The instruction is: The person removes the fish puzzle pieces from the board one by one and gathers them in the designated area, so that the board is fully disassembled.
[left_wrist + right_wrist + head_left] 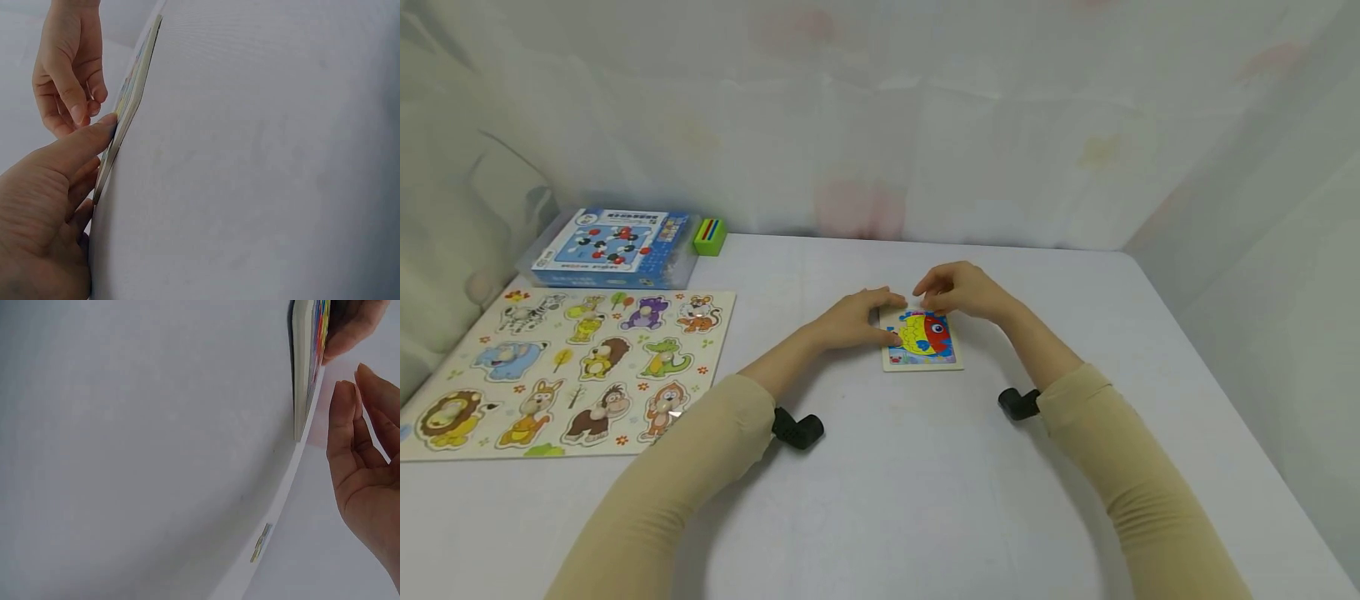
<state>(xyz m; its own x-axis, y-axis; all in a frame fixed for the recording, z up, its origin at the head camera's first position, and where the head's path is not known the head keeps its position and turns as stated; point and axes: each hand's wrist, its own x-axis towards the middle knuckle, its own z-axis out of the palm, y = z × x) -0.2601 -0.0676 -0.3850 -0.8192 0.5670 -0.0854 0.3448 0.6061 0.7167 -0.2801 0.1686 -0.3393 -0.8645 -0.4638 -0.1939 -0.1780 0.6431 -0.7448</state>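
A small square fish puzzle [919, 335] with a pale border lies flat on the white table, its picture a yellow and red fish on blue. My left hand [853, 320] holds its left side, the thumb on the border and the fingers near the far left corner. In the left wrist view, that thumb rests on the edge of the puzzle [139, 81]. Just over the far right corner is my right hand [966, 287], fingers loosely bent. Between its thumb and fingertips, the right wrist view shows nothing held.
At the left lies a large animal peg board [572, 367]. Behind it sit a blue boxed molecule set [613, 247] and a green block [710, 237] with coloured strips. A small flat piece [261, 542] lies on the table in the right wrist view.
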